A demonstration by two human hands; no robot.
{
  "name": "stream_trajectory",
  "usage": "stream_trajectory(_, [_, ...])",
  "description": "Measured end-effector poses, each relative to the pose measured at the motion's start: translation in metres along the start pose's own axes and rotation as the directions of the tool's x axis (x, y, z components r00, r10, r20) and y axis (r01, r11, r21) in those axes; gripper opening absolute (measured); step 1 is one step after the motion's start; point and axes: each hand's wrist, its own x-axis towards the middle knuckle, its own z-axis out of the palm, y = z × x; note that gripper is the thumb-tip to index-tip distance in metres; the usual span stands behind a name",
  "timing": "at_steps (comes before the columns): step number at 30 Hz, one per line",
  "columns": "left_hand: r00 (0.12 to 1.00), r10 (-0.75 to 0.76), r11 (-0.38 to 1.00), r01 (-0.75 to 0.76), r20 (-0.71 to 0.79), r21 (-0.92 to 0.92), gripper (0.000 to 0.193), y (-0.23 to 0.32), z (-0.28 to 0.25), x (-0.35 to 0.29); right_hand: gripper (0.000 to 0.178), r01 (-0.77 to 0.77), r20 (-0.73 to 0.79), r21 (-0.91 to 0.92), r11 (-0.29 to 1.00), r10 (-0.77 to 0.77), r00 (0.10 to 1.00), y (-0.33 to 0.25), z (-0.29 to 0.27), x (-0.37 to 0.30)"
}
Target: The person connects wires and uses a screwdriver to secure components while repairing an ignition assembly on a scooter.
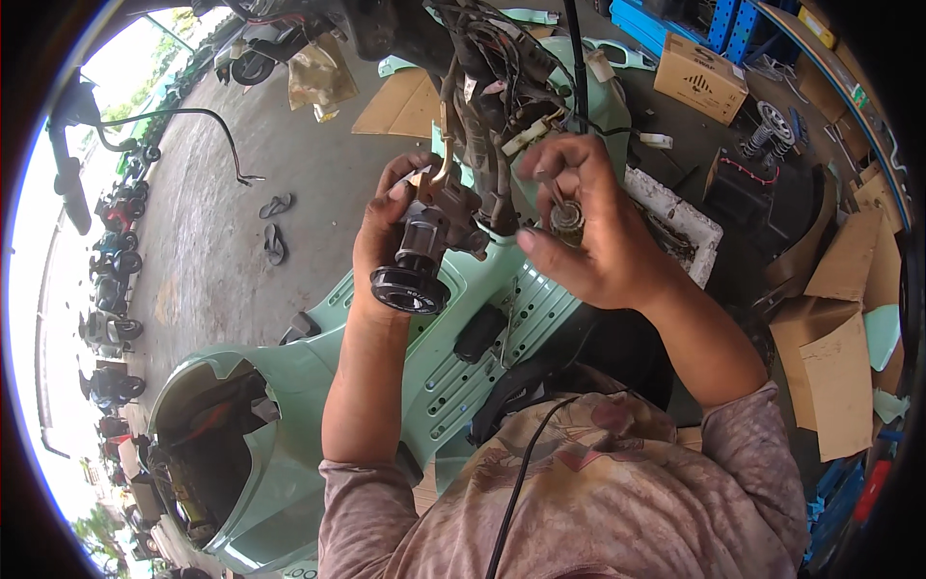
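My left hand [379, 232] is closed around a metal ignition lock [422, 234] with a round black collar at its lower end. A cable runs up from the lock toward the wiring harness [482, 58] of the scooter. Just to the right, my right hand [612, 232] has its fingers curled around what looks like a small screwdriver [566, 218] with a clear ridged handle. Its thumb sticks out to the left, apart from the lock. Below both hands lies the pale green scooter footboard [453, 386], with a black part [479, 334] resting on it.
The scooter's green seat-end body [260, 482] gapes at lower left. A white foam box [712, 236] with bits inside stands beyond my right hand. Cardboard boxes [699, 77] and a spring shock absorber [772, 125] are at right. Sandals [276, 244] lie on the floor at left.
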Motion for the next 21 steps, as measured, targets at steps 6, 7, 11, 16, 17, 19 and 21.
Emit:
stream_trajectory(6, [0.986,0.147,0.988,-0.143,-0.076,0.062,0.044,-0.009,-0.002,0.004,0.042,-0.719,0.212,-0.280,0.636,0.772,0.599,0.052,0.007,-0.102])
stream_trajectory(7, [0.992,0.124,0.992,-0.124,-0.029,0.003,0.042,-0.008,0.003,0.004,0.044,-0.712,0.175,-0.286,0.641,0.766,0.619,0.071,0.017,-0.122])
stream_trajectory(11, [0.986,0.164,0.986,-0.164,-0.034,-0.002,0.036,-0.010,0.003,0.005,0.051,-0.479,0.176,-0.539,0.693,0.648,0.741,0.083,0.044,-0.137])
stream_trajectory(16, [0.998,0.010,0.982,0.002,0.058,-0.191,0.052,-0.005,-0.010,0.006,0.053,-0.350,0.227,-0.623,0.700,0.589,0.776,0.095,0.076,-0.125])
stream_trajectory(17, [0.983,0.000,0.981,0.035,0.183,-0.192,0.051,-0.004,-0.012,0.008,0.055,-0.293,0.225,-0.703,0.648,0.593,0.773,0.097,0.083,-0.125])
stream_trajectory(19, [0.998,0.034,0.987,-0.026,0.046,-0.157,0.051,-0.006,-0.010,0.006,0.057,-0.125,0.210,-0.814,0.568,0.487,0.848,0.106,0.092,-0.131])
stream_trajectory(21, [0.978,0.203,0.972,-0.195,-0.055,0.133,0.051,-0.018,-0.003,0.002,0.057,0.074,0.212,-0.877,0.475,0.246,0.946,0.112,0.096,-0.136])
